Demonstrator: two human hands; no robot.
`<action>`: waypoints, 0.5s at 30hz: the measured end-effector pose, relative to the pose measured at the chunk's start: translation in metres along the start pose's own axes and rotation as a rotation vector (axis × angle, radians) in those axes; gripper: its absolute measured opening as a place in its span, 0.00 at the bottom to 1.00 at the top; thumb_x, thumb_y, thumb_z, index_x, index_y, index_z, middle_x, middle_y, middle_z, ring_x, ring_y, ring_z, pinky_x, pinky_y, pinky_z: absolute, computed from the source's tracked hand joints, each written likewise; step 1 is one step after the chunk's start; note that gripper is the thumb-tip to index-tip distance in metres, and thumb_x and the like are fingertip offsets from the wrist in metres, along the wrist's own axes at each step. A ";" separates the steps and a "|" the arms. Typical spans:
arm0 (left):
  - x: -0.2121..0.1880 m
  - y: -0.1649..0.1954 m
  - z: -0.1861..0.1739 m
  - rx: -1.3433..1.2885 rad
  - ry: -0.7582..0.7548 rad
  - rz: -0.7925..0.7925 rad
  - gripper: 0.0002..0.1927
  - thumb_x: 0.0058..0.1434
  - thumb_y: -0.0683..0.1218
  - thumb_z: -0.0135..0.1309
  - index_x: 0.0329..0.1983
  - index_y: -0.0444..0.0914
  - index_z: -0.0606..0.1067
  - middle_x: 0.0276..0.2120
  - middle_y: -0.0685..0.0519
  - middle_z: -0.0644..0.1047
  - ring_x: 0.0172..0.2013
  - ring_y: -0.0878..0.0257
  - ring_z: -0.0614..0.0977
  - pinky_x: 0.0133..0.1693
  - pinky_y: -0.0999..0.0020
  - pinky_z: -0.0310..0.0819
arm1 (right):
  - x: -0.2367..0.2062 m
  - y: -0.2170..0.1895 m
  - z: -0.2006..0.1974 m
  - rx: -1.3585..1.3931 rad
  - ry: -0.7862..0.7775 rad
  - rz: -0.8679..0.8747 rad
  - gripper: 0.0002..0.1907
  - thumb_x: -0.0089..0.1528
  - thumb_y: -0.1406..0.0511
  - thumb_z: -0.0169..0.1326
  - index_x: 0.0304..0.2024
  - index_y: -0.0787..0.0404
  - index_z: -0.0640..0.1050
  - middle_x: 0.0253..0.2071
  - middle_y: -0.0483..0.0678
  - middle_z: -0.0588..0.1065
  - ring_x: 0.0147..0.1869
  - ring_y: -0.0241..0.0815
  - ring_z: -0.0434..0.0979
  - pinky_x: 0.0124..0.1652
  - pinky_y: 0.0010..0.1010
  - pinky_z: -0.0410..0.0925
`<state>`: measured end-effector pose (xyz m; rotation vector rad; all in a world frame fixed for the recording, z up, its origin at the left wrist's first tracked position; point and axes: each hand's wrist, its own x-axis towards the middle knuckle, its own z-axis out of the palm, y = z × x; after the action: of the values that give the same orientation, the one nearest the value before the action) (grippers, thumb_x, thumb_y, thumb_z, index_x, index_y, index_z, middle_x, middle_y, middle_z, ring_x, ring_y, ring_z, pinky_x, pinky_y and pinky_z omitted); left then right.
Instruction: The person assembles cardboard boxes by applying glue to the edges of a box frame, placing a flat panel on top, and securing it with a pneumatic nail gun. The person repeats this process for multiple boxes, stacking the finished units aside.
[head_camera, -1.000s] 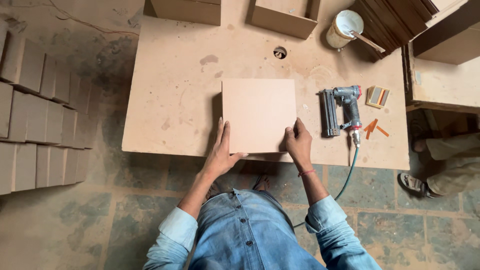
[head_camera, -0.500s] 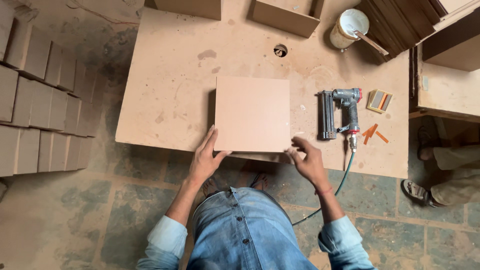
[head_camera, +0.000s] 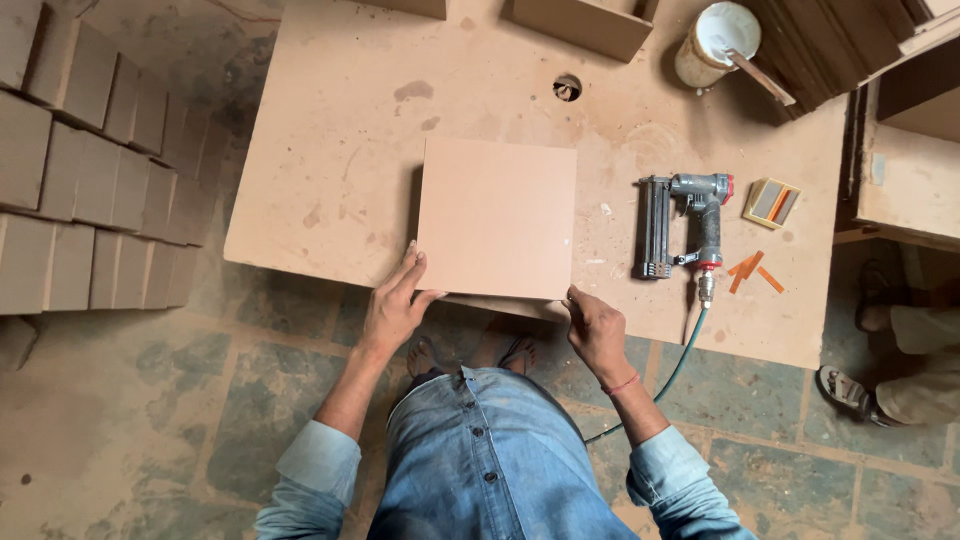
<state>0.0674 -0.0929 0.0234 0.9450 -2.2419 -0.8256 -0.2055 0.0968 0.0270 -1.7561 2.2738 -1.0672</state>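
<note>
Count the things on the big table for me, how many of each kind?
Square board: 1
Nail gun: 1
White bucket: 1
Open boxes at the far edge: 2
Small block: 1
Orange strips: 3
Total: 9
</note>
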 end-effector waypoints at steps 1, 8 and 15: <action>0.000 0.001 0.000 0.006 -0.010 -0.017 0.32 0.57 0.46 0.67 0.63 0.31 0.71 0.65 0.33 0.69 0.63 0.41 0.74 0.58 0.55 0.75 | 0.000 -0.001 0.001 0.006 0.005 -0.005 0.13 0.61 0.71 0.60 0.49 0.65 0.79 0.37 0.58 0.80 0.38 0.56 0.81 0.36 0.39 0.73; 0.004 0.007 -0.002 0.025 -0.017 -0.002 0.33 0.57 0.46 0.67 0.64 0.31 0.71 0.64 0.33 0.69 0.63 0.40 0.74 0.58 0.55 0.75 | 0.021 0.034 -0.040 0.037 0.000 -0.163 0.20 0.57 0.71 0.57 0.52 0.66 0.78 0.43 0.59 0.78 0.45 0.58 0.79 0.48 0.43 0.71; 0.006 0.010 -0.004 0.023 -0.046 -0.036 0.31 0.57 0.45 0.66 0.62 0.29 0.72 0.66 0.35 0.69 0.65 0.44 0.73 0.61 0.58 0.72 | 0.080 0.118 -0.089 -0.480 0.115 0.315 0.26 0.61 0.61 0.64 0.51 0.76 0.73 0.44 0.70 0.74 0.46 0.68 0.74 0.45 0.52 0.69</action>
<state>0.0625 -0.0933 0.0342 0.9884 -2.2842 -0.8473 -0.3706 0.0808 0.0551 -1.4050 2.9390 -0.6137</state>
